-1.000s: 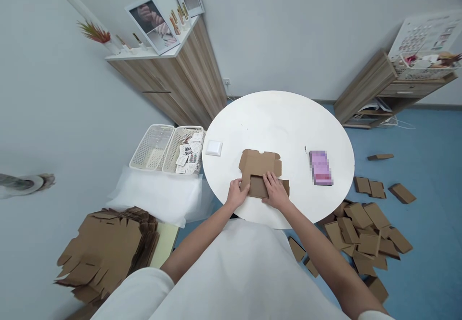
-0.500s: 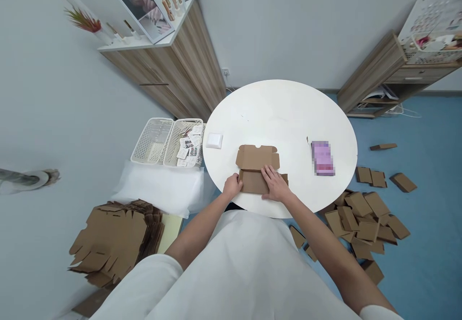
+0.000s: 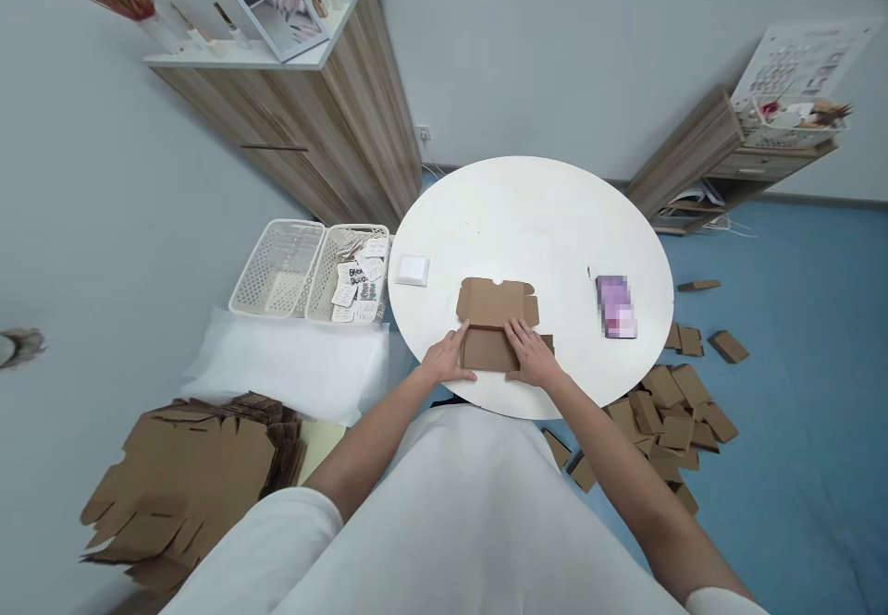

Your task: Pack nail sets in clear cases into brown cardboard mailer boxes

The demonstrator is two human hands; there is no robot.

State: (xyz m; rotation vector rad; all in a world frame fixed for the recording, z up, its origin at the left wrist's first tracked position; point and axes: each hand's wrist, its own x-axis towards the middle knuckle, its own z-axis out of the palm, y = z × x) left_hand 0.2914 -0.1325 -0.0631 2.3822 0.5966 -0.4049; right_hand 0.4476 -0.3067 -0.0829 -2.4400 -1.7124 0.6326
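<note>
A brown cardboard box (image 3: 489,350) lies partly folded near the front edge of the white round table (image 3: 534,217). Its tray part faces me, and its lid panel (image 3: 496,301) with side flaps stands open on the far side. My left hand (image 3: 446,357) grips the box's left end, thumb along the front edge and fingers reaching to the hinge. On the right end, my right hand (image 3: 533,356) holds the box in a like way, its fingers near the fold. A side flap (image 3: 548,341) sticks out beyond the right hand.
A small white packet (image 3: 413,270) and a pixelated purple item (image 3: 616,307) lie on the table. White baskets (image 3: 274,268) and stacked flat cardboard (image 3: 187,476) are on the left. Folded boxes (image 3: 676,421) are heaped on the blue floor to the right.
My left hand has shifted from pinching the front left corner to spreading along the box's left end. My right hand has moved slightly towards the right end. The camera view has turned a little.
</note>
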